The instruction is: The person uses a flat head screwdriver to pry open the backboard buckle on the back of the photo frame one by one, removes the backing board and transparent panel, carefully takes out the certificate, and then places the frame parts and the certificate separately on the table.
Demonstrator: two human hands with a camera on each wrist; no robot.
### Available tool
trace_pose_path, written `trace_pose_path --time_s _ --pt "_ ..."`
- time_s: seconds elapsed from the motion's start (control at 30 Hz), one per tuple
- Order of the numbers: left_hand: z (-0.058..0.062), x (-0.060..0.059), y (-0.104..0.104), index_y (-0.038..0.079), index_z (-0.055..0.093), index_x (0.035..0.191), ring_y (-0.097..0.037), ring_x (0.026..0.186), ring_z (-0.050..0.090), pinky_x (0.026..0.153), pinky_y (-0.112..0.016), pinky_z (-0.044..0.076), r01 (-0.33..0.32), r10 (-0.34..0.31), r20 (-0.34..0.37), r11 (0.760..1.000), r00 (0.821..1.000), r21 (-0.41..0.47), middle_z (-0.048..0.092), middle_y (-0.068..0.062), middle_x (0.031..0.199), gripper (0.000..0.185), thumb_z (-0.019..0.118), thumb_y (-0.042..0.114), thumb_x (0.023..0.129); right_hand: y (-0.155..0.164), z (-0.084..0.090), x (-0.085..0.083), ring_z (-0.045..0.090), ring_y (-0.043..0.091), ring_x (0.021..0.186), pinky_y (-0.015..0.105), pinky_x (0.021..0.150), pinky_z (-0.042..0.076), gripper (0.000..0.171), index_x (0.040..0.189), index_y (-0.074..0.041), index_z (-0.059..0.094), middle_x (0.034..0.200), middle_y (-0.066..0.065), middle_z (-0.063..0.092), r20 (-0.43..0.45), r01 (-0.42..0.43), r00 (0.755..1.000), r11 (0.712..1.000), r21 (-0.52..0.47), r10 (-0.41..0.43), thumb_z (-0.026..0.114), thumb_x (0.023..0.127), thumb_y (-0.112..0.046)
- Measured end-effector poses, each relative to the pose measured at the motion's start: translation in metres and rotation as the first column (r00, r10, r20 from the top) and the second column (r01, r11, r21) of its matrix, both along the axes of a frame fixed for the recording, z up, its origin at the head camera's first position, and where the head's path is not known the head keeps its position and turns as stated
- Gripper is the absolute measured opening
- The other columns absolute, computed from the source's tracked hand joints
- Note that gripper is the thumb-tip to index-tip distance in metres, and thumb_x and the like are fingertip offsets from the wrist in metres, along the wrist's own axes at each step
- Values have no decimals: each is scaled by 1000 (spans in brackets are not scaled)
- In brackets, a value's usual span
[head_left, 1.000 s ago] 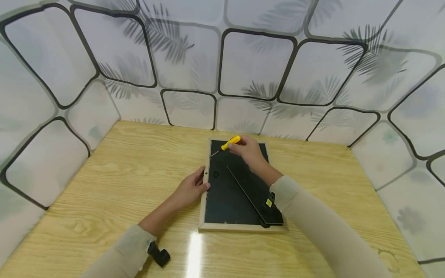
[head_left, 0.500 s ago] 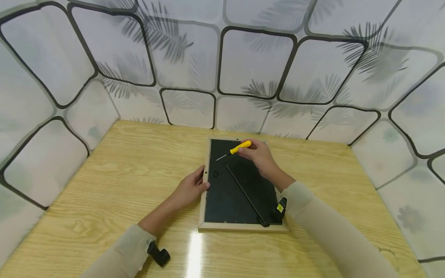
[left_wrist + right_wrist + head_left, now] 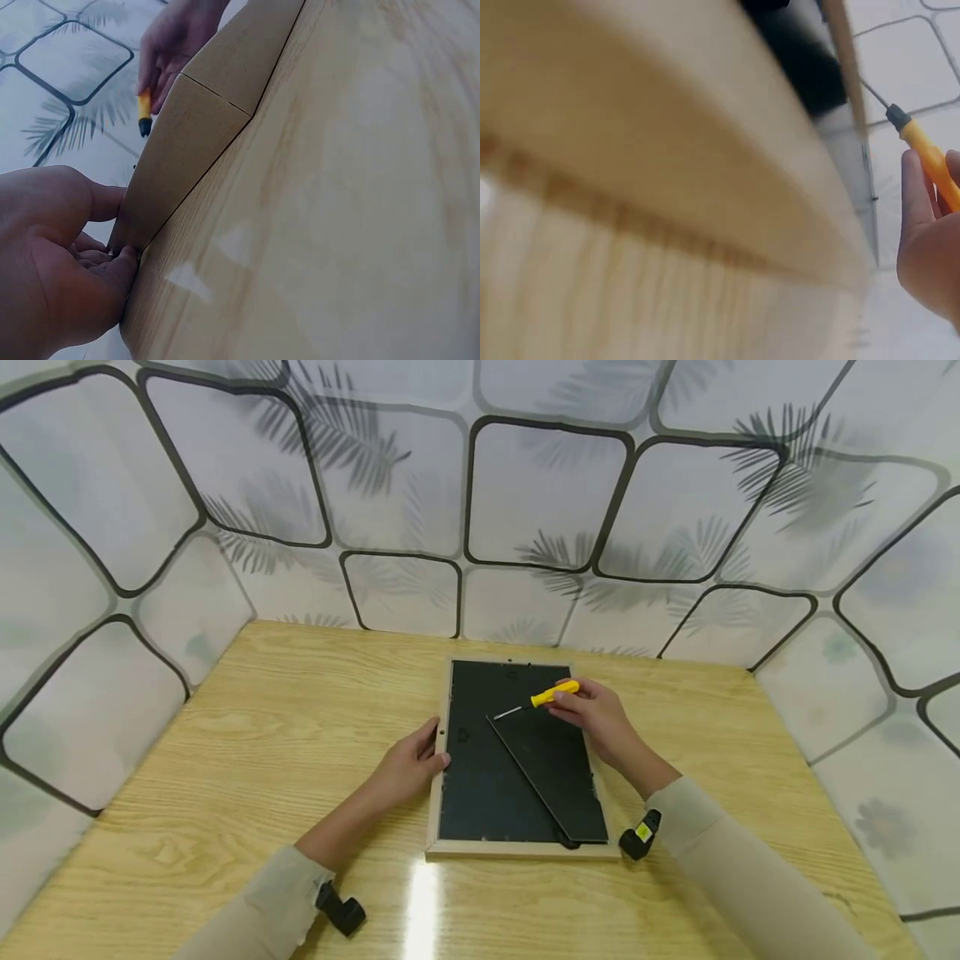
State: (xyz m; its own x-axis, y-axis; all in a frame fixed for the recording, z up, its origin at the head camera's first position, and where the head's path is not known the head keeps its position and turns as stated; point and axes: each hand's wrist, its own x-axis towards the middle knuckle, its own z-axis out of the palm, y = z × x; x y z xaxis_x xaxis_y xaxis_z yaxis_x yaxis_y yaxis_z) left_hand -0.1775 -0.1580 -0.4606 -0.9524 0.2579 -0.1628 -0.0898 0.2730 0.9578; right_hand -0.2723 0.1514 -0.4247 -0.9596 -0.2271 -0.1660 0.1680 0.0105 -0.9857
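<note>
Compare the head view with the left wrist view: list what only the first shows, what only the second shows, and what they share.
Only the head view shows the frame's black backing, the folded stand on it, the screwdriver's metal shaft, both sleeves and the patterned walls all round.

Only the left wrist view shows, close up, the left hand's fingers gripping the frame's outer edge.

Both show the left hand on the picture frame, the right hand holding the yellow screwdriver, and the wooden table.

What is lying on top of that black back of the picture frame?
A black stand flap lies slanting on the frame's black back. The right hand holds a yellow screwdriver above it. The left hand grips the frame's left edge. Whatever is under the flap is covered.
</note>
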Motion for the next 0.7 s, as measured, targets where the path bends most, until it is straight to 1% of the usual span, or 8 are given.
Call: trace_pose_path --time_s 0.1,0.23,0.4,0.47,0.57,0.7 --pt "0 0 0 8 11 162 -27 153 24 119 -41 36 -1 1 1 1000 1000 7 17 -14 168 72 55 14 105 10 -4 2 72 10 95 25 90 60 50 142 14 42 113 6 62 0 -4 1000 1000 -9 4 60 101 -8" --pt "0 0 1 6 12 162 -28 153 24 119 -41 36 5 -5 -7 1000 1000 5 17 -15 168 72 55 13 105 20 -12 4 72 10 96 24 90 59 50 142 15 41 113 5 63 8 -16 1000 999 -31 16 60 102 -7" --pt "0 0 0 6 12 162 -28 153 24 118 -39 36 17 -17 -10 1000 1000 -5 18 -16 167 72 55 13 105 26 -20 5 72 10 97 24 92 58 51 142 15 41 113 4 65 29 -16 999 997 -70 18 61 100 -5" --pt "1 -1 -2 5 12 162 -29 153 24 119 -39 36 26 -26 -24 1000 999 -16 18 -16 167 72 55 14 105 27 -21 6 72 10 97 23 92 58 51 142 15 41 113 4 65 31 -12 999 997 -76 14 62 100 -6" --pt "2 -4 -4 3 14 161 -29 153 25 118 -39 36 38 -41 -47 998 998 -45 19 -17 167 70 55 13 105 28 -22 11 72 10 98 23 92 58 51 140 14 43 114 5 64 31 -13 999 998 -68 15 64 99 -8" --pt "3 -9 -7 1 17 160 -29 152 27 118 -40 37 60 -64 -62 996 996 -72 21 -18 166 69 56 12 104 28 -21 24 72 10 99 24 94 57 48 137 11 46 115 5 64 42 -3 999 999 -42 5 65 99 -12"
